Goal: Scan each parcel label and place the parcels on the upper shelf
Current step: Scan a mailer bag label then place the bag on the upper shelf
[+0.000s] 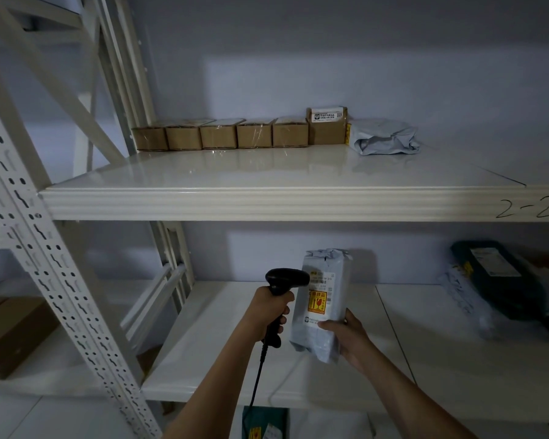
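**Scanner Points at the Bag's Label**

The left hand (271, 312) is curled tight around the handle of a black scanner (282, 293). The scanner's head sticks out to the right, and its front end is right up against the label (321, 301) on a grey bag (322, 308). A black cord (256, 378) hangs down from the bottom of the handle.

The right hand (346, 337) holds the bag by its lower part. The thumb presses on the front, just under the label, and the fingers go around behind. The bag stands almost upright in the air, between the two hands, in front of the lower shelf (393, 359). The label is white with an orange and yellow sticker on it.

Up above is the upper shelf (267, 185). "2-2" is written on its front edge at the right. At the back of it sit five small boxes (219, 136) in a row, touching side by side. A taller box (327, 126) with a white label stands right next to them. Beside that lies a crumpled grey bag (385, 137).

On the lower shelf, far to the right, some dark and pale parcels (495, 286) lean in a pile. At the left, behind the white post (45, 248), is a brown box (10, 331).
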A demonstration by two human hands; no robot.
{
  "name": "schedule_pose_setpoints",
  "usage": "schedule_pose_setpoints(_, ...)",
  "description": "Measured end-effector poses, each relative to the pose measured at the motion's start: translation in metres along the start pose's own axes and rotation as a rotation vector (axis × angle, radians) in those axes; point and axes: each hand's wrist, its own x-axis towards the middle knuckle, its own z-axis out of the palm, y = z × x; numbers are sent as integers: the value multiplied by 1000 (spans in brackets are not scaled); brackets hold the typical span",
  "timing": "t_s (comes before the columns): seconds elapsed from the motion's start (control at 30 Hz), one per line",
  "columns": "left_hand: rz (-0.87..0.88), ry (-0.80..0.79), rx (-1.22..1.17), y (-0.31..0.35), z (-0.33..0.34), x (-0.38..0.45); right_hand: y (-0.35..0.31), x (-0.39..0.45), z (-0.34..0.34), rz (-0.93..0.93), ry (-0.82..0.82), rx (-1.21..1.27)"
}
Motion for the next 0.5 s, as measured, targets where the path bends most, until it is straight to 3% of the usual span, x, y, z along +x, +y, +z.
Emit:
schedule_pose_setpoints(0.37,-21,-12,-154,-36,-16,25,-3,-3,2,2,-59,21)
schedule_pose_setpoints(0.5,-135,149,-223,-88,-26,45,2,-1,-1,41,-26,44)
